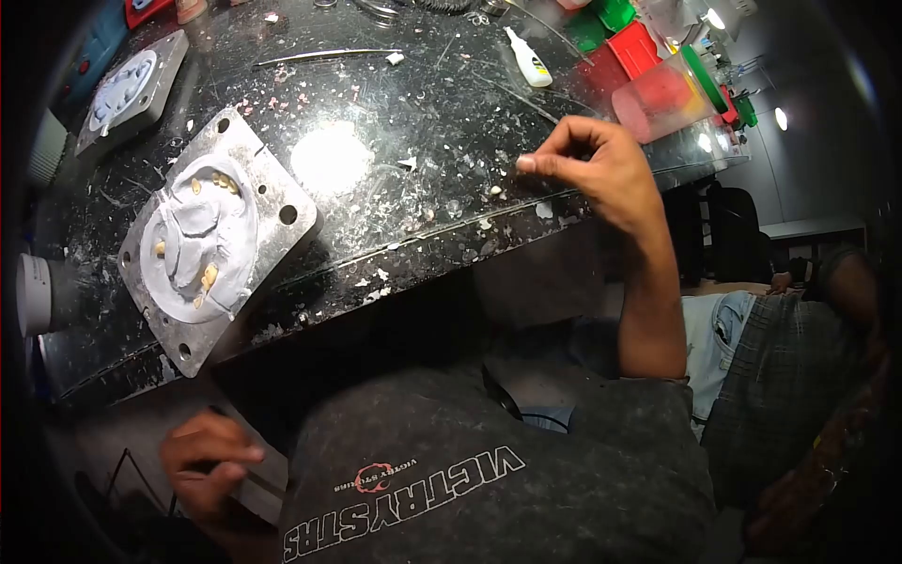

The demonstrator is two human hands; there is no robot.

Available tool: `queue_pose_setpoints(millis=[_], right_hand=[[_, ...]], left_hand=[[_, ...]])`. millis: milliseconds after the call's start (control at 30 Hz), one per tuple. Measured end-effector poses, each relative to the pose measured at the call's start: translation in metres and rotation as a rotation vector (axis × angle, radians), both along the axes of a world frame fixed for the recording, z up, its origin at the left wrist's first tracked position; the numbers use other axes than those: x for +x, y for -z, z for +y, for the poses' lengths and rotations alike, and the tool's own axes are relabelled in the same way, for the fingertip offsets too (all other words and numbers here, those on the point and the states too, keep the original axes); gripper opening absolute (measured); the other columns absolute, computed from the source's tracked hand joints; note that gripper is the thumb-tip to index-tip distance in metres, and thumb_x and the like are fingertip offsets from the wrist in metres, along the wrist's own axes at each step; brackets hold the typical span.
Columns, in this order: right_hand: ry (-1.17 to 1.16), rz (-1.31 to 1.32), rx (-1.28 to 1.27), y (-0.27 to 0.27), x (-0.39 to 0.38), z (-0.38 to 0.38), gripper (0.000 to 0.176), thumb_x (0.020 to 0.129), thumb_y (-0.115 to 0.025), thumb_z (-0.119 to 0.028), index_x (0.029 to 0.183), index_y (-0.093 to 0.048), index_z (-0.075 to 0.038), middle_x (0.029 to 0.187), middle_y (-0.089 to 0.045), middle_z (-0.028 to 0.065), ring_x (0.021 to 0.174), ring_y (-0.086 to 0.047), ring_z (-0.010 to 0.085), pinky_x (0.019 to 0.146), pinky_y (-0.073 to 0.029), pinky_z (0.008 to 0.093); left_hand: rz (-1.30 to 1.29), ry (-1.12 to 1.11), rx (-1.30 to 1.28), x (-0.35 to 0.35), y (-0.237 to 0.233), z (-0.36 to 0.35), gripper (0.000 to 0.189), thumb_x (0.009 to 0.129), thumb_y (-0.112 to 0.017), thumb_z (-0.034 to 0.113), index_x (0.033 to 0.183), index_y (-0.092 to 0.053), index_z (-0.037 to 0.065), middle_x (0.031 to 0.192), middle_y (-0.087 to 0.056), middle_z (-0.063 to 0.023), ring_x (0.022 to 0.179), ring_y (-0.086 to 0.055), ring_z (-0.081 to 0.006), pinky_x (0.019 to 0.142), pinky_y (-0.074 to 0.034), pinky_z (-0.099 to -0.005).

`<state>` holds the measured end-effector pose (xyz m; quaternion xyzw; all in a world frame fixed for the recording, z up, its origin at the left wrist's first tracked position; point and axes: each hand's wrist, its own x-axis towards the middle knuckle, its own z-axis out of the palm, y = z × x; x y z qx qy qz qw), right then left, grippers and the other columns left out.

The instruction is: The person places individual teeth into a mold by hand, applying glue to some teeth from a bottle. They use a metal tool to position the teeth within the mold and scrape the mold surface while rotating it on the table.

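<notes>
My right hand [606, 174] hovers above the front part of the dark bench, its fingers curled and the thumb and index finger brought together. Whatever may be in that pinch is too small to make out. My left hand [209, 462] is below the bench edge at lower left, dim, with bent fingers and the thumb close to the index finger. I cannot make out anything in it. Nearest to it lies a metal flask half [299, 195] filled with pale grey plaster [246, 240], in which several yellowish teeth [209, 276] are set. The flask's corner overhangs the edge.
A second flask half [155, 92] lies at far left, near a white tub [36, 293]. A thin metal tool [324, 57], a small white bottle [528, 61] and a green-lidded clear jar [662, 99] sit farther back. White scraps litter the bench [423, 113]. Another person [799, 348] is at right.
</notes>
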<state>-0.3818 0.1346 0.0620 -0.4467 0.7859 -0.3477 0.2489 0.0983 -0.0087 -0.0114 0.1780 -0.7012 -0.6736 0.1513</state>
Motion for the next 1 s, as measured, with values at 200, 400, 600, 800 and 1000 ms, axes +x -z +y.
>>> queue_pose_setpoints(millis=[200, 400, 600, 800, 1000], right_hand=[[0.127, 0.370, -0.278, 0.018, -0.076, -0.056, 0.036, 0.093, -0.077, -0.035, 0.105, -0.076, -0.001, 0.090, -0.075, 0.0051, 0.082, -0.067, 0.0129, 0.077, -0.052, 0.0284], [0.084, 0.381, -0.002, 0.024, -0.095, -0.080, 0.038, 0.082, -0.087, -0.030, 0.105, -0.072, -0.003, 0.100, -0.075, 0.0092, 0.090, -0.071, 0.0179, 0.081, -0.054, 0.0317], [-0.097, -0.147, -0.383, 0.005, -0.040, -0.034, 0.028, 0.087, -0.081, -0.003, 0.113, -0.071, -0.002, 0.108, -0.075, 0.0051, 0.098, -0.070, 0.0126, 0.084, -0.055, 0.0245], [-0.311, 0.267, -0.238, -0.002, 0.001, -0.003, 0.031, 0.083, -0.086, -0.012, 0.113, -0.078, -0.010, 0.104, -0.077, 0.0034, 0.092, -0.069, 0.0106, 0.079, -0.054, 0.0256], [-0.432, 0.449, -0.232, -0.007, 0.012, -0.007, 0.031, 0.082, -0.086, -0.015, 0.112, -0.078, -0.011, 0.103, -0.077, 0.0037, 0.088, -0.070, 0.0179, 0.078, -0.054, 0.0294]], left_hand=[[0.370, -0.532, -0.001, 0.002, 0.013, 0.005, 0.043, 0.097, -0.069, 0.033, 0.067, -0.048, 0.011, 0.056, -0.042, 0.0038, 0.054, -0.033, -0.0079, 0.056, -0.025, -0.0280], [0.341, -0.546, -0.056, 0.001, 0.024, 0.020, 0.036, 0.100, -0.064, 0.025, 0.072, -0.047, 0.011, 0.060, -0.040, 0.0031, 0.060, -0.033, -0.0085, 0.061, -0.026, -0.0283], [0.342, -0.709, -0.056, 0.020, 0.042, 0.017, 0.030, 0.103, -0.053, 0.016, 0.075, -0.043, 0.009, 0.068, -0.038, 0.0005, 0.068, -0.033, -0.0097, 0.065, -0.026, -0.0287], [0.316, -0.782, -0.051, 0.017, 0.046, 0.005, 0.030, 0.106, -0.048, 0.015, 0.078, -0.039, 0.009, 0.073, -0.035, 0.0003, 0.071, -0.032, -0.0094, 0.068, -0.027, -0.0288], [0.312, -0.767, -0.114, 0.013, 0.048, 0.007, 0.030, 0.106, -0.048, 0.015, 0.078, -0.040, 0.009, 0.074, -0.035, 0.0001, 0.072, -0.032, -0.0094, 0.068, -0.027, -0.0287]])
